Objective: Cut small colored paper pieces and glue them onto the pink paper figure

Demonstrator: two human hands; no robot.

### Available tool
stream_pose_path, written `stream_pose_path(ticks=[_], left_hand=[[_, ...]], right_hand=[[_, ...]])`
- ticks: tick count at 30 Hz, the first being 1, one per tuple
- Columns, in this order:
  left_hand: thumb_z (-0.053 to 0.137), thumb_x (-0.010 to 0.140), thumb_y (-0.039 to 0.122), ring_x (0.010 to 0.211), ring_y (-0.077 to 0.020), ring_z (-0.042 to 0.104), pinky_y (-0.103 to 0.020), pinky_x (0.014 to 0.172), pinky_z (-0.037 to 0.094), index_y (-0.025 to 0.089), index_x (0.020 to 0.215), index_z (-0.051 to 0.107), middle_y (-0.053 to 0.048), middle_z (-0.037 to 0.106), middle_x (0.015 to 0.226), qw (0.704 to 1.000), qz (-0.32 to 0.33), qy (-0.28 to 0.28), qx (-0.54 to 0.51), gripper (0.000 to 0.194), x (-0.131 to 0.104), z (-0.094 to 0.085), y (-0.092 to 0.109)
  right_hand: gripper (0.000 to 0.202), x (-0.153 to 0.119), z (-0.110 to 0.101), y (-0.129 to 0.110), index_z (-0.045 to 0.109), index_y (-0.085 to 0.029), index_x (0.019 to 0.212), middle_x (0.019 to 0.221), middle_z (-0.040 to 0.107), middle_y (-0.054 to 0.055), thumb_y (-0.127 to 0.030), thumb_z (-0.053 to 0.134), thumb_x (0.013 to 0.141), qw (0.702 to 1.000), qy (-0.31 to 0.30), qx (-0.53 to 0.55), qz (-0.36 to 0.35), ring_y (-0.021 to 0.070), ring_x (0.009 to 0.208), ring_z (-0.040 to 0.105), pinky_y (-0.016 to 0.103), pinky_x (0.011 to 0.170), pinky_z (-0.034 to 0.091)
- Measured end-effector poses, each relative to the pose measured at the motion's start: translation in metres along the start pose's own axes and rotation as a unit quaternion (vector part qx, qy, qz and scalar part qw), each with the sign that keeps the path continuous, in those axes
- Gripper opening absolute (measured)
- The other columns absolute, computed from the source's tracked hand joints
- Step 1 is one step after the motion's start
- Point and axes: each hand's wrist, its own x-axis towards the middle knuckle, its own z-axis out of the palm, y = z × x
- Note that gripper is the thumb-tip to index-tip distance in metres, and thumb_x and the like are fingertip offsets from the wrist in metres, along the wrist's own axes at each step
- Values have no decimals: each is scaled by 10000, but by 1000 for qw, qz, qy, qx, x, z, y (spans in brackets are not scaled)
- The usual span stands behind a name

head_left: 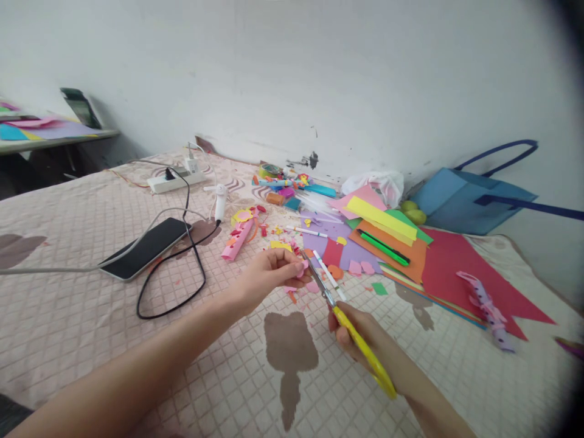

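Between the fingertips of my left hand (271, 272) is a small piece of pink paper (302, 267). My right hand (356, 331) is wrapped round yellow-handled scissors (360, 344), whose metal blades point up and left to the edge of the pink piece. Whether the blades touch the paper I cannot make out. Coloured paper scraps lie just beyond both hands, among them an orange scrap (334, 272) and a green scrap (379, 288). A white marker (329, 275) rests beside the blades. To the left lies a rolled pink paper tube (239, 238) with a yellow paper flower (243, 215).
A dark tablet or phone (146, 248) with looping cables lies left, near a white power strip (176, 180). At right are stacked coloured sheets, red paper (469, 274), a green cutter-like tool (383, 247), a decorated purple roll (487, 310) and a blue bag (469, 198) against the wall.
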Motion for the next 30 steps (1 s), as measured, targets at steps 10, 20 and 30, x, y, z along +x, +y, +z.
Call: stream_pose_path(ticks=[10, 20, 30], left_hand=[[698, 716, 294, 759, -146, 644, -286, 734, 496, 118, 753, 572, -56, 674, 772, 1000, -5, -8, 2, 220, 0, -1, 2], [705, 707, 298, 746, -149, 653, -301, 744, 505, 119, 765, 564, -72, 682, 806, 1000, -12, -10, -13, 235, 0, -1, 5], [668, 750, 288, 779, -151, 660, -304, 762, 507, 120, 775, 555, -82, 693, 850, 999, -10, -49, -3, 204, 1, -7, 4]], right_hand=[[365, -1, -3, 1, 335, -203, 663, 579, 303, -51, -521, 440, 810, 1000, -6, 16, 13, 84, 510, 256, 220, 447, 216], [299, -3, -9, 1, 394, -194, 666, 573, 379, -34, -448, 493, 789, 999, 11, -44, 2, 95, 515, 307, 225, 455, 248], [268, -1, -13, 14, 399, -192, 657, 584, 415, -32, -385, 523, 796, 999, 13, -43, 24, 91, 521, 344, 208, 450, 280]])
